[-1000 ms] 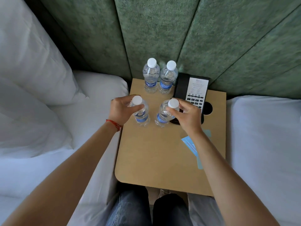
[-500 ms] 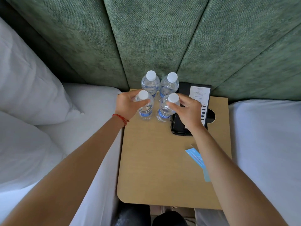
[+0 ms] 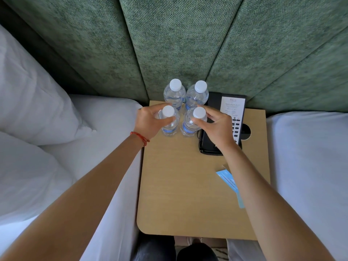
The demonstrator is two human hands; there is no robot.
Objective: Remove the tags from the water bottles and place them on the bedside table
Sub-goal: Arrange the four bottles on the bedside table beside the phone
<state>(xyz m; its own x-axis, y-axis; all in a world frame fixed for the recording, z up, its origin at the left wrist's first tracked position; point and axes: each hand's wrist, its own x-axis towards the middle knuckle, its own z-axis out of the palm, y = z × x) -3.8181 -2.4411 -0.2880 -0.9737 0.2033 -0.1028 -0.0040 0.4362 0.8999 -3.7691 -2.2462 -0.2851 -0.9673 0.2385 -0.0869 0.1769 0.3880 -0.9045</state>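
Four clear water bottles with white caps are standing upright in a tight square at the back of the wooden bedside surface (image 3: 180, 194), close to the green padded headboard (image 3: 169, 44). The left hand (image 3: 148, 122) is making a grip around the front left bottle (image 3: 169, 121), fingers and thumb curling about its shoulder just under the cap. The right hand (image 3: 216, 127) is gripping the front right bottle (image 3: 192, 123) the same way, its thumb lying beside the cap. The back left bottle (image 3: 174, 94) and the back right bottle (image 3: 197, 95) are standing free, just behind the held pair and touching or nearly touching them. None of the four bottle necks is showing a tag. A light blue tag (image 3: 227, 178) is lying flat on the surface near its right edge, partly hidden by the right forearm. A black telephone (image 3: 233, 110) is sitting just to the right of the bottles, under the right hand. White beds are flanking the surface, with pillows (image 3: 33, 102) on the left one.
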